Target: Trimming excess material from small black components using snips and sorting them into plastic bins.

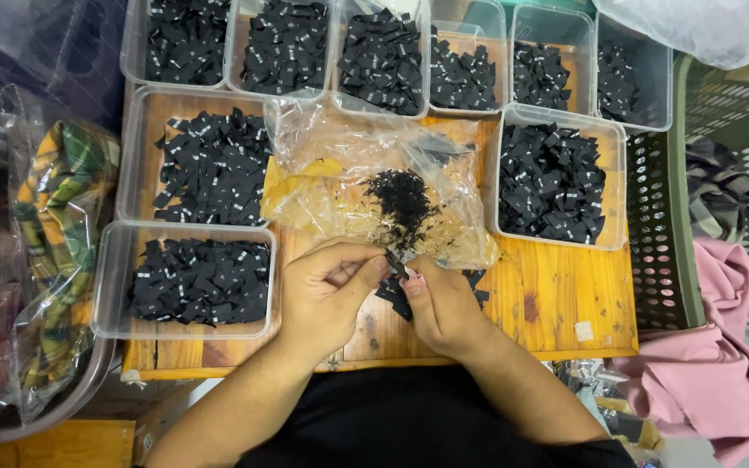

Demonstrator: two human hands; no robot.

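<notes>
A small black woven label (pixel 396 265) sits pinched between both hands just above the near middle of the wooden board (pixel 556 299). The left hand (pixel 327 295) curls in from the left with thumb and forefinger closed on the label's end; the right hand (pixel 444 308) meets it from the right, its fingertips pressed together on the same piece. Both wrists rest low over the board's near edge, forearms running back toward a black shirt (pixel 400 420).

Under the right hand lies a small loose heap of black labels (pixel 474 282) on bare wood. Just beyond the fingertips a crumpled clear plastic bag (pixel 340 173) is spread flat, with a dark clump of thread scraps (pixel 402 201) at its middle.

Clear plastic tubs ring the bag, each filled with folded black labels bearing small white marks: one at the near left (pixel 185 282), one behind it (pixel 205 165), one at the right (pixel 556 178), and a row of six along the far edge (pixel 383 56).

Bare wood shows only at the near right of the board. A dark perforated basket (pixel 661 225) stands against the board's right edge, pink cloth (pixel 721 364) beyond it. At the left, bagged plaid fabric (pixel 58 225) fills a clear bin.
</notes>
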